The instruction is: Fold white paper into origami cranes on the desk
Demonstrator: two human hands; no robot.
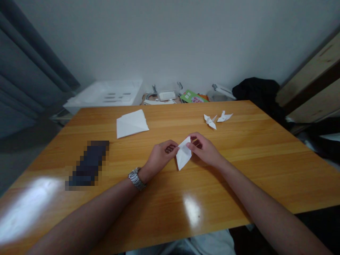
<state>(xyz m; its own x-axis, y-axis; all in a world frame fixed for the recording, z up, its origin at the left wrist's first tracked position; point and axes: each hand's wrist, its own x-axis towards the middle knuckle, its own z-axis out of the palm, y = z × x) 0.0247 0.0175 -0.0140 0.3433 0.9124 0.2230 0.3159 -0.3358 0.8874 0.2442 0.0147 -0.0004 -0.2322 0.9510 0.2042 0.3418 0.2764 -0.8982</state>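
A small folded white paper piece (pixel 183 154) is held just above the wooden table (pixel 239 170), near its middle. My left hand (pixel 159 157), with a metal watch on the wrist, pinches the paper's left edge with curled fingers. My right hand (pixel 204 148) pinches its upper right corner. Two finished white paper cranes (pixel 216 119) rest on the table farther back and to the right of my hands.
A stack of white paper sheets (pixel 131 123) lies at the back left. A dark pixelated object (pixel 89 163) lies on the left. Beyond the table's far edge are a white box (pixel 106 94), clutter, a green packet (pixel 191 96) and dark cloth (pixel 256 92).
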